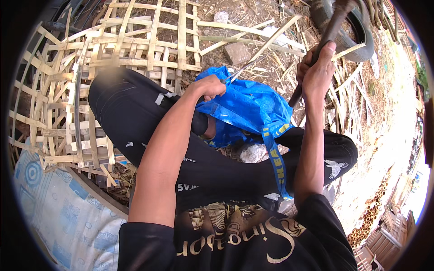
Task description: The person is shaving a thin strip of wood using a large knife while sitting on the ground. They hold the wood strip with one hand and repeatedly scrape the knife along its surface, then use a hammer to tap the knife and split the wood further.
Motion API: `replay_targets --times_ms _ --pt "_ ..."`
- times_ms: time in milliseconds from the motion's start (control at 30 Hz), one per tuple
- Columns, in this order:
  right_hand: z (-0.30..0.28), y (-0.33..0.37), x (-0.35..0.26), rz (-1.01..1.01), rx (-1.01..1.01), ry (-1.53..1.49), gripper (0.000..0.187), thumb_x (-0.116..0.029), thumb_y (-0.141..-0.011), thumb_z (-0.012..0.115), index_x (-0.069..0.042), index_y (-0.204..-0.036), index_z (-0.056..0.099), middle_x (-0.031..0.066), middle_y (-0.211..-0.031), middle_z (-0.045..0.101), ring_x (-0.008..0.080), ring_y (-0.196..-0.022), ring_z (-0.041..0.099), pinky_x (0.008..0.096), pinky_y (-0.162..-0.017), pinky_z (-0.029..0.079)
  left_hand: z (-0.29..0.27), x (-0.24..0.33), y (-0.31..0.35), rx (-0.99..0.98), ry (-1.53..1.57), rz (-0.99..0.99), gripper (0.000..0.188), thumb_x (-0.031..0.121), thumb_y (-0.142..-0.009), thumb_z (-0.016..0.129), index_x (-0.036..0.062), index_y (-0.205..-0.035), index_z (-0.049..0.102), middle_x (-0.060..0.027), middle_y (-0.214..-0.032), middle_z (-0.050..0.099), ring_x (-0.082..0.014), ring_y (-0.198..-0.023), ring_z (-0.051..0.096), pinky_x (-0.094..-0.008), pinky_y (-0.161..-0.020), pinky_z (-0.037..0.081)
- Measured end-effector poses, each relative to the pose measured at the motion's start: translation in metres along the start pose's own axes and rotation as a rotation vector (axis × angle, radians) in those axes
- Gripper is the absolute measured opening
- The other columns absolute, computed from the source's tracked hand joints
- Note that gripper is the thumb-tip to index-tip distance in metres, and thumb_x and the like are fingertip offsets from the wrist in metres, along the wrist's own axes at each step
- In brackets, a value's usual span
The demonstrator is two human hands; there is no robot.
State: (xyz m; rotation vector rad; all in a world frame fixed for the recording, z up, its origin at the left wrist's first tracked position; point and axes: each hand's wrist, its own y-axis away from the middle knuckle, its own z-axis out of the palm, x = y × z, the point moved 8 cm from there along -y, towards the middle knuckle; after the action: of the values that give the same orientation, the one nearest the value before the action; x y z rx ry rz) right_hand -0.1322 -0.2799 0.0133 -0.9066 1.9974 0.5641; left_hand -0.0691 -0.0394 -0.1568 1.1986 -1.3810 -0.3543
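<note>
Noted large gold script [226,241], upside down, across black shirt [212,261]. Saw yellow capitals [278,173] running along blue strap [274,153]. Spotted small white letters [187,187], partly legible, on black trousers [230,174].

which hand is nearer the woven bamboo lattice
Left. The left hand is just to the right of the woven bamboo lattice, near its right edge; the right hand is much farther to the right.

One head-worn fisheye looks steeply down from close above, past a black, gold-lettered T-shirt [244,255], onto a blue plastic bag [253,100].
</note>
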Motion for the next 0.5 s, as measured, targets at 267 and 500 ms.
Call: replay_targets --times_ms 267,500 --pt "0.064 0.034 0.103 0.135 -0.526 0.377 0.079 -0.056 -0.103 0.034 0.01 -0.072 0.064 0.0262 -0.06 0.058 0.0412 -0.064 0.064 0.0504 -0.065 0.048 -0.025 -0.029 -0.044 0.165 -0.613 -0.113 0.037 0.023 -0.075 0.063 -0.0006 -0.102 0.073 -0.0168 -0.106 0.072 -0.0279 -0.097 0.07 -0.0425 -0.079 0.055" --pt "-0.047 -0.019 0.059 0.269 -0.024 -0.12 0.069 -0.065 -0.101 0.032 -0.012 -0.058 0.043 -0.0027 -0.048 0.037 0.0105 -0.039 0.035 0.0301 -0.038 0.027 0.005 -0.049 -0.038 -0.039 -0.346 -0.221 0.015 0.012 -0.071 0.062 -0.001 -0.064 0.061 -0.012 -0.064 0.061 -0.0217 -0.052 0.056 -0.0354 -0.048 0.044"
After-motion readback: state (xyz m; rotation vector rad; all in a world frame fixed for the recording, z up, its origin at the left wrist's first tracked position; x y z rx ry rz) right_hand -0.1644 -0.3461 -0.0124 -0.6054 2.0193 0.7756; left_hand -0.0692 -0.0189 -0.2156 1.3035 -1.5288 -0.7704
